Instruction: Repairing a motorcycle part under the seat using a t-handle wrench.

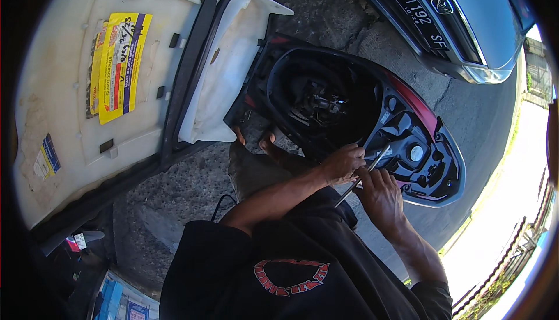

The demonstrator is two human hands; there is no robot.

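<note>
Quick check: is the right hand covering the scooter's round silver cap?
No, the round silver cap shows in full, while the right hand is at the slim metal rod.

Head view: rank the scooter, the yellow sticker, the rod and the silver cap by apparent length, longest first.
1. Scooter, by far the longest
2. Yellow sticker
3. Rod, thin and partly hidden
4. Silver cap
No two look alike; true sizes may differ with nearness to the camera.
</note>
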